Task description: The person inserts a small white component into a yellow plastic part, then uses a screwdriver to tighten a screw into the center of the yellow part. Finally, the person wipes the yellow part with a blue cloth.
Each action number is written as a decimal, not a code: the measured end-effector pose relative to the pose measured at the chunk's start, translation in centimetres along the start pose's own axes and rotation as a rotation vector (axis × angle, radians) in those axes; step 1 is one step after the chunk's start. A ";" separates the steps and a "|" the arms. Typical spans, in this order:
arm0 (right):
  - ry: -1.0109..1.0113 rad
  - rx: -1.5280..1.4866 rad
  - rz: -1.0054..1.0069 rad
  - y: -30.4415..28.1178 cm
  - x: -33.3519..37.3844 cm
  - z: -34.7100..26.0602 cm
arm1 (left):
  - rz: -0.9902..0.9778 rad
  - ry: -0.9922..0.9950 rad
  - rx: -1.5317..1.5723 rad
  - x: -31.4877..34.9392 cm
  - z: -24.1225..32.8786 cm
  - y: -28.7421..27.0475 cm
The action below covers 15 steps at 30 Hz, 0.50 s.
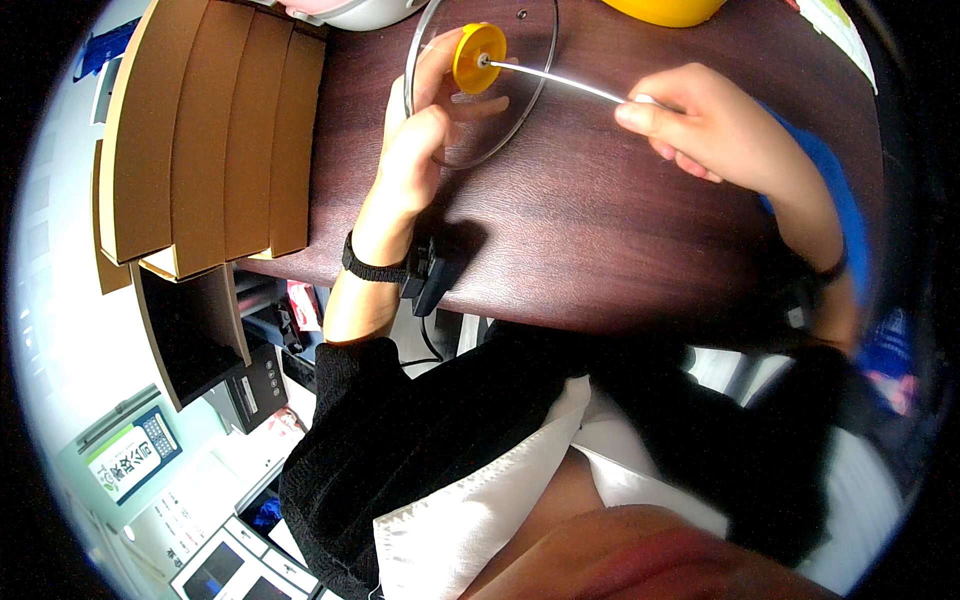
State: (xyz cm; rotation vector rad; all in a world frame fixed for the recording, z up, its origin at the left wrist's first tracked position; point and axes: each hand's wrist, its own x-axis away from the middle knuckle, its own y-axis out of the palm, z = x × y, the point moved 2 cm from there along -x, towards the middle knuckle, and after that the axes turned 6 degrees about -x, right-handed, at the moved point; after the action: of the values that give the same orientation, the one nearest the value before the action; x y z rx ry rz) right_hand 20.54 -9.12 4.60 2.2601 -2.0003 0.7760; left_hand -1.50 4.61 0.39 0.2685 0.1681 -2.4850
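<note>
My left hand [415,150] holds a round clear glass lid [525,95] by its left side, tilted up off the table. The thumb is near the rim, and the other fingers reach around behind the glass. At the lid's middle sits a yellow round knob [466,60] with a small metal screw or fitting at its centre. A thin silver rod [560,80], like a screwdriver shaft, runs from that centre to my right hand [705,125]. My right fingers are closed round the rod's other end; any handle there is hidden in the grip.
Beneath my hands is a dark reddish-brown table [560,230]. Tan cardboard organisers [220,140] stand along its left side. At the far edge are a yellow rounded object [665,8] and a white-and-pink container [360,10]. A blue item [845,190] lies beyond my right forearm.
</note>
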 end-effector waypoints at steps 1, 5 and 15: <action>0.018 -0.004 -0.016 0.1 0.0 -0.1 | 0.002 -0.004 -0.011 0.0 0.1 0.0; 0.015 -0.039 -0.007 0.2 0.0 0.0 | 0.030 -0.008 -0.016 0.1 0.4 0.1; 0.059 -0.119 -0.061 0.0 0.2 -0.1 | 0.016 -0.008 0.021 0.1 0.1 0.0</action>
State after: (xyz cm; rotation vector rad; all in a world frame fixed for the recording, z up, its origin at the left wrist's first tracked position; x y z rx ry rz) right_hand 20.53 -9.23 4.81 2.1943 -1.8896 0.6912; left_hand -1.60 4.53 0.42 0.2681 0.1363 -2.4726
